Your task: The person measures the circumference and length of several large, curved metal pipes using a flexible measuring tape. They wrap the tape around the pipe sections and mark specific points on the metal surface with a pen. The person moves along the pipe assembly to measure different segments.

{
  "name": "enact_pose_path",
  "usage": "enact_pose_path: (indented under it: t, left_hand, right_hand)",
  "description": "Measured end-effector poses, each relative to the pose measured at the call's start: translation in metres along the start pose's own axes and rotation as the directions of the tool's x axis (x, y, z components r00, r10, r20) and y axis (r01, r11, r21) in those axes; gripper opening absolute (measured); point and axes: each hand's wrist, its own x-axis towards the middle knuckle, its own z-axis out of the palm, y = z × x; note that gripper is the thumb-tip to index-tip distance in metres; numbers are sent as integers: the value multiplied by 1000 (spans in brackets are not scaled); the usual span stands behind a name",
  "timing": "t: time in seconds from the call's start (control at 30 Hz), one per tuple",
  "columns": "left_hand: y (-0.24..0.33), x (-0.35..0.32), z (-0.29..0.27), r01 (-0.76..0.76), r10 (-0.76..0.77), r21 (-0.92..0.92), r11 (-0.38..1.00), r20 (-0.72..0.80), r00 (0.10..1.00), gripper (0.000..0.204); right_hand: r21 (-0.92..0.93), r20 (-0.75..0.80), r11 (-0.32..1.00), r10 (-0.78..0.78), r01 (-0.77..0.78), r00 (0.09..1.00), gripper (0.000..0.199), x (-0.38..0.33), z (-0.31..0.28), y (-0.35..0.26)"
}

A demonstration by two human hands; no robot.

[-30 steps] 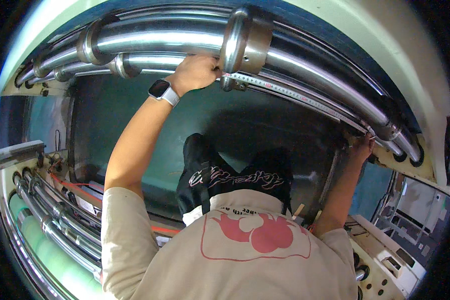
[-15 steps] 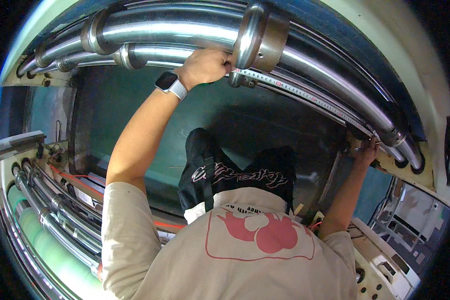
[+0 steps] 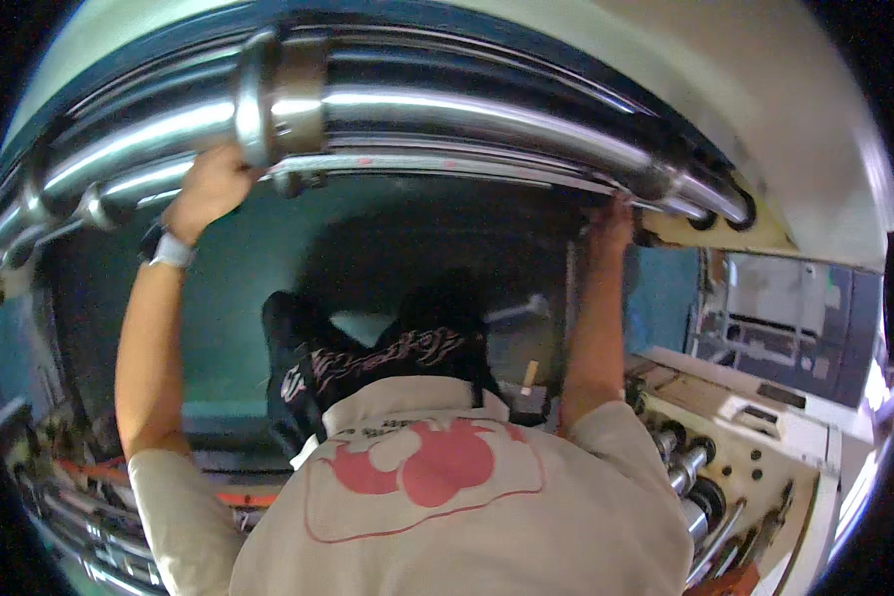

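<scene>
Both my arms reach up to a bank of shiny steel rollers [image 3: 467, 114] that curves across the top of the view. My left hand [image 3: 209, 189], with a watch [image 3: 169, 248] on its wrist, is closed at the left end of a thin measuring tape [image 3: 417, 167] lying along the lowest roller, next to a wide metal collar [image 3: 273, 94]. At the rollers' right end, by the cream side frame [image 3: 725, 223], my right hand [image 3: 611, 223] pins the tape's far end. My cream shirt with a pink print [image 3: 437, 497] fills the bottom.
A cream machine panel with dark knobs and short roller stubs [image 3: 725, 467] stands at the lower right. More rollers and orange cables [image 3: 79, 477] lie at the lower left. Behind is a teal machine wall [image 3: 238, 288]. My dark trousers [image 3: 387, 348] show below.
My head has turned, so the rollers and both hands sit further left in the picture. Both hands stay at the tape on the roller.
</scene>
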Motion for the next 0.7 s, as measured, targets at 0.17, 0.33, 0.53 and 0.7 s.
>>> enact_pose_path:
  t: [0.17,0.33,0.53,0.7]
  left_hand:
    - [2,3,-1,17,-16,-17,1000,62,998,24]
    - [7,1,-2,-32,28,-126,992,-27,999,23]
    - [-3,2,4,-6,1,-135,991,-33,999,23]
    - [7,0,-2,-15,9,-139,990,-46,999,24]
  right_hand:
    - [172,-56,951,268,-255,962,29,-28,7,-4]
    - [258,128,833,472,-489,872,43,-33,15,17]
    - [300,117,793,521,-530,845,44,-44,26,8]
    - [317,-5,818,508,-481,861,44,-41,29,11]
